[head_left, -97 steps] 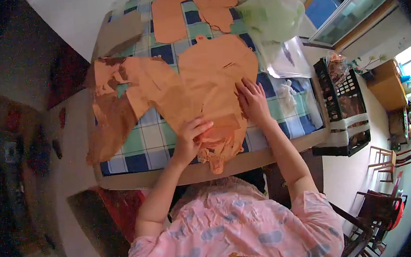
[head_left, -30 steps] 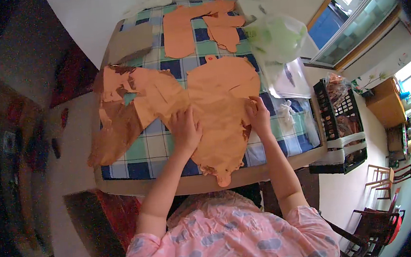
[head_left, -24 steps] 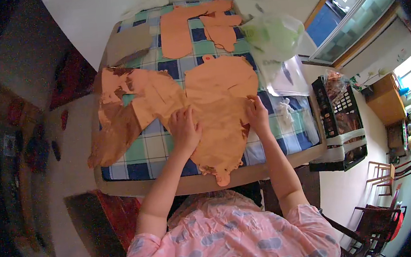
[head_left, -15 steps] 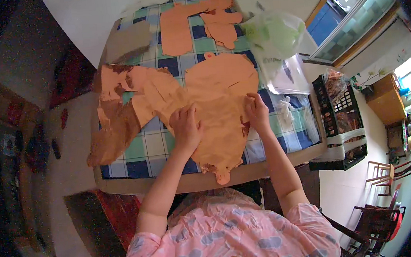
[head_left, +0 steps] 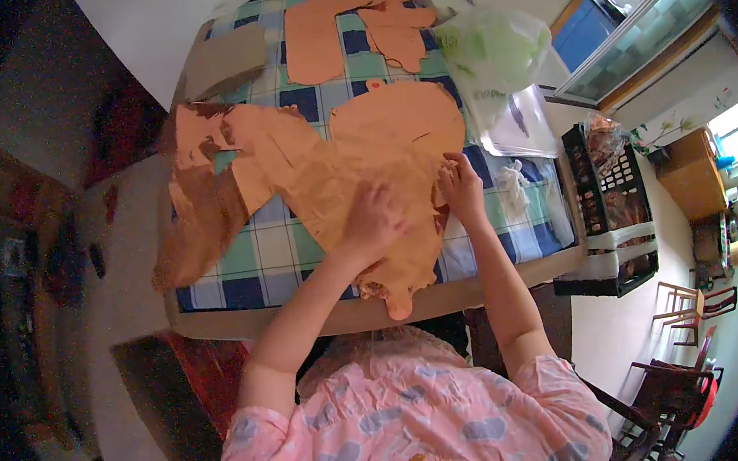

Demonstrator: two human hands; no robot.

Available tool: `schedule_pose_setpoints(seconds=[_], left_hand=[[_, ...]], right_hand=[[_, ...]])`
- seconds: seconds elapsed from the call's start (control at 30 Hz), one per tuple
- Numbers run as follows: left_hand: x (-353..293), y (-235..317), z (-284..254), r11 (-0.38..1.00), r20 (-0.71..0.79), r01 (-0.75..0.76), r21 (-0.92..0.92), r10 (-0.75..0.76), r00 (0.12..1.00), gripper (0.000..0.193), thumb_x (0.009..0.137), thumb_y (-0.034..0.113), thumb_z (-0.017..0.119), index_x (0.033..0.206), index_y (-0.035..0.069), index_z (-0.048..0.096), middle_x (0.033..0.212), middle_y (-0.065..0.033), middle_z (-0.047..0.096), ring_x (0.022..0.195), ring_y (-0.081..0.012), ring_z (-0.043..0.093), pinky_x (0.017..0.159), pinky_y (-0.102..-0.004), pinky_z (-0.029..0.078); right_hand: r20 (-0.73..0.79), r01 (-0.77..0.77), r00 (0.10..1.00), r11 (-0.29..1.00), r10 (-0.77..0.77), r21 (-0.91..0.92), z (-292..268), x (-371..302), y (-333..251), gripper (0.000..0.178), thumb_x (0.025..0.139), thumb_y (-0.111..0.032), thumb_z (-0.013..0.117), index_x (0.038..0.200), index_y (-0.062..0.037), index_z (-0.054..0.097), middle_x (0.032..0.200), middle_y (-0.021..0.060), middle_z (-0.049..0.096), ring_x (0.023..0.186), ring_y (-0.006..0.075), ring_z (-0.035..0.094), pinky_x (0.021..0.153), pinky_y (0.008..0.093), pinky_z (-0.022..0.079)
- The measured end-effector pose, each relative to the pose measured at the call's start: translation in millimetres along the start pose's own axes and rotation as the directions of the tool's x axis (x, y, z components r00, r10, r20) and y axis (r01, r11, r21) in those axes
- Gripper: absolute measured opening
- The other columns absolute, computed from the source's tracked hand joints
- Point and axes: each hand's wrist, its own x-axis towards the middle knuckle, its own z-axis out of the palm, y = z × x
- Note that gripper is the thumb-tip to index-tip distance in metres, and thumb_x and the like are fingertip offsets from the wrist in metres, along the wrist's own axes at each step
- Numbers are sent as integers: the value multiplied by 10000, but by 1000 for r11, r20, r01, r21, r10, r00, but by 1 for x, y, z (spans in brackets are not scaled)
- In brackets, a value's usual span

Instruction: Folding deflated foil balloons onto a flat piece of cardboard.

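A large flat orange-copper foil sheet (head_left: 391, 129), cut in a rounded outline with small tabs, lies creased on the checked cloth in front of me. One wing of it spreads to the left, shinier and darker there. My left hand (head_left: 374, 221) rests on the lower middle of the sheet, slightly blurred, fingers apart and nothing visible in them. At the sheet's right edge, my right hand (head_left: 461, 190) has its fingers bent together on the rim. The fingertips are partly hidden. Just below my left hand, a rounded tab (head_left: 399, 304) reaches over the table's near edge.
Further orange pieces (head_left: 316, 48) lie at the far side beside a grey-brown flat piece (head_left: 226, 61). A clear plastic bag (head_left: 494, 56) and crumpled white tissue (head_left: 514, 186) are on the right. Past the table's right edge stands a black crate (head_left: 595, 178).
My left hand has moved right and slightly down across the sheet, and its fingers have spread. My right hand stays at the right edge. The whole view has shifted slightly.
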Motion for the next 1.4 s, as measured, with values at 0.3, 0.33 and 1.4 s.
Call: schedule_pose_setpoints(seconds=[0.3, 0.33, 1.4], left_hand=[[2, 19, 1, 993, 105, -85, 78, 77, 991, 503, 851, 434, 555, 1296, 204, 513, 1435, -127, 344, 1351, -313, 264, 1069, -575, 197], [2, 19, 0, 993, 103, -86, 80, 77, 992, 503, 851, 434, 555, 1296, 204, 513, 1435, -127, 344, 1351, -313, 264, 1069, -575, 197], [-20, 15, 1, 999, -10, 29, 39, -29, 1000, 497, 846, 392, 581, 1278, 154, 517, 1429, -132, 354, 1354, -318, 269, 1065, -606, 179]], right_hand=[[12, -31, 999, 999, 31, 27, 1, 1, 8, 302, 851, -151, 594, 1140, -97, 528, 883, 166, 659, 817, 306, 663, 696, 360, 510], [0, -54, 999, 996, 54, 69, 1, 2, 7, 305, 838, -159, 603, 1126, -73, 552, 893, 187, 654, 855, 307, 661, 725, 357, 508], [114, 393, 917, 810, -383, -434, 5, -30, 27, 375, 751, -64, 560, 1122, -44, 602, 1344, 201, 451, 1286, 355, 377, 1064, 514, 262]])
